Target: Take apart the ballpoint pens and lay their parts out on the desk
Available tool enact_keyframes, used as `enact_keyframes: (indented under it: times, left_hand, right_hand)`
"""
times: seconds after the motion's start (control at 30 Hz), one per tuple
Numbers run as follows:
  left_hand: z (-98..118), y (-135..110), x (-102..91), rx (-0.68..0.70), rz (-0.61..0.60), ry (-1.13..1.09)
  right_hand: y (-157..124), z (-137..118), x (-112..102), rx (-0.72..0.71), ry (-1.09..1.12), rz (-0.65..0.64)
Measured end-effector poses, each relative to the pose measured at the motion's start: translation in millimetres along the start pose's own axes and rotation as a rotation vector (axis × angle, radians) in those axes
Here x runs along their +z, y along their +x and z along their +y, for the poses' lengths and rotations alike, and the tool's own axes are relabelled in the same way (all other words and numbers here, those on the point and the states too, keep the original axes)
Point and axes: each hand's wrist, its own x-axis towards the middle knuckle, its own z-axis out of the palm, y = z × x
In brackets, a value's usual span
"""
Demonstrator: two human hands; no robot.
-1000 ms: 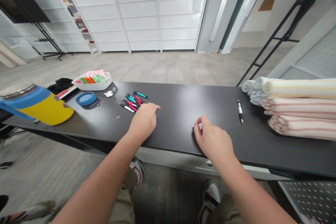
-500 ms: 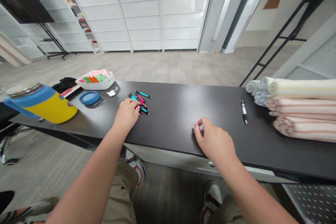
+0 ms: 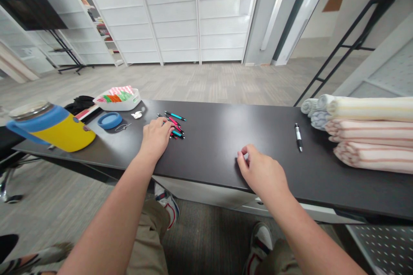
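On the dark table lies a loose pile of teal and red pens with black tips (image 3: 177,129). My left hand (image 3: 156,135) is over the pile's left side, fingers bent down on the pens and closed around at least one; its fingertips are partly hidden. One teal pen (image 3: 175,115) lies at the far edge of the pile. My right hand (image 3: 263,171) rests near the table's front edge, thumb and fingers curled together, with nothing visible in it. Further right, apart from that hand, is a single white and black pen (image 3: 298,137).
Rolled striped towels (image 3: 371,133) are stacked at the right end of the table (image 3: 213,137). To the left stand a yellow and blue jug (image 3: 64,126), a blue lid (image 3: 109,120), a crumpled white tissue (image 3: 137,114) and a white basket (image 3: 121,104) of colourful packets.
My left hand has shifted slightly up and left over the pile, covering some of the teal pens. My right hand stays in nearly the same place.
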Motion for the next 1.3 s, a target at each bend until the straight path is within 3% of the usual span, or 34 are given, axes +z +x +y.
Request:
enact_keyframes:
  times: [0.1, 0.2, 0.27, 0.33, 0.4, 0.43, 0.5, 0.57, 0.7, 0.83, 0.97, 1.17, 1.3]
  left_hand:
    - [4, -2, -8.5, -0.041, 0.127, -0.056]
    - [13, -5, -17.0, -0.06, 0.35, -0.272]
    - [28, -7, -20.7, -0.1, 0.498, -0.541]
    - [48, -9, -22.3, -0.184, 0.529, -0.953]
    - [72, -12, -22.4, -0.217, 0.426, -1.364]
    - [83, -13, -21.9, -0.223, 0.314, -1.524]
    - [101, -17, -20.5, -0.243, 0.052, -1.737]
    - [112, -21, -18.3, -0.252, -0.122, -1.836]
    - [120, -28, -13.0, -0.23, -0.296, -1.843]
    - [121, -30, -9.2, -0.164, -0.368, -1.789]
    - [121, -29, -8.6, -0.13, -0.387, -1.682]
    - [118, -28, -11.9, -0.063, -0.422, -1.282]
    - [116, -28, -13.1, -0.032, -0.436, -1.18]
  right_hand:
    - [0, 0, 0, -0.015, -0.007, 0.001]
    - [0, -1, -1, -0.035, -0.001, 0.003]
    - [0, -1, -3, -0.05, 0.028, -0.006]
    - [1, 0, -5, -0.08, 0.098, -0.035]
    - [3, 3, -8, -0.125, 0.224, -0.073]
    - [4, 5, -9, -0.148, 0.307, -0.093]
    - [5, 11, -11, -0.191, 0.498, -0.121]
    - [7, 16, -10, -0.222, 0.681, -0.149]
    - [10, 26, -6, -0.206, 0.938, -0.218]
    - [15, 32, -2, -0.113, 1.061, -0.236]
    - [16, 32, -5, -0.132, 0.972, -0.195]
    - [14, 27, -7, -0.104, 0.828, -0.119]
    - [14, 29, -4, -0.106, 0.812, -0.101]
